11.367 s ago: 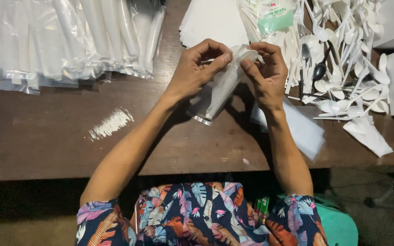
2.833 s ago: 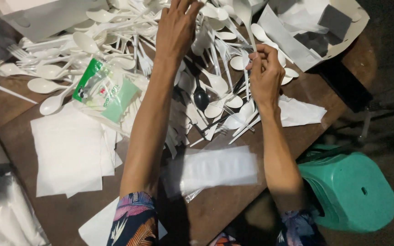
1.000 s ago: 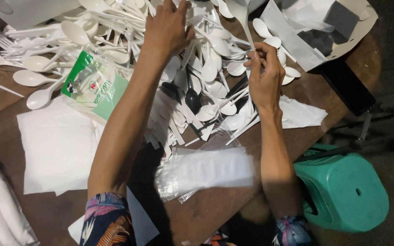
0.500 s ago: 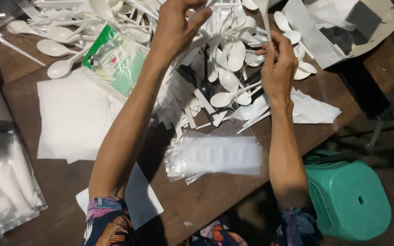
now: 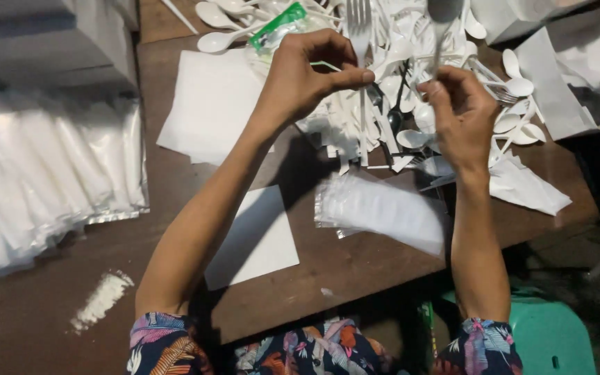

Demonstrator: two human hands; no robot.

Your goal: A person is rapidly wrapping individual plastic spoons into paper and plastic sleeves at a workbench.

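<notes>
Brown table (image 5: 355, 271) under everything. Stack of clear bags (image 5: 43, 173) far left, out of way. White napkins (image 5: 210, 104) spread flat left of centre, one sheet (image 5: 258, 239) near edge. Cutlery heap (image 5: 411, 90) far centre-right, loose for picking. Filled clear packet (image 5: 383, 212) lying flat near, between forearms. Left hand (image 5: 303, 76) pinching white fork (image 5: 360, 62) by handle, tines far, held upright above heap. Right hand (image 5: 463, 114) closed on spoon (image 5: 442, 28) handle, bowl blurred. Both pieces lifted, close together.
</notes>
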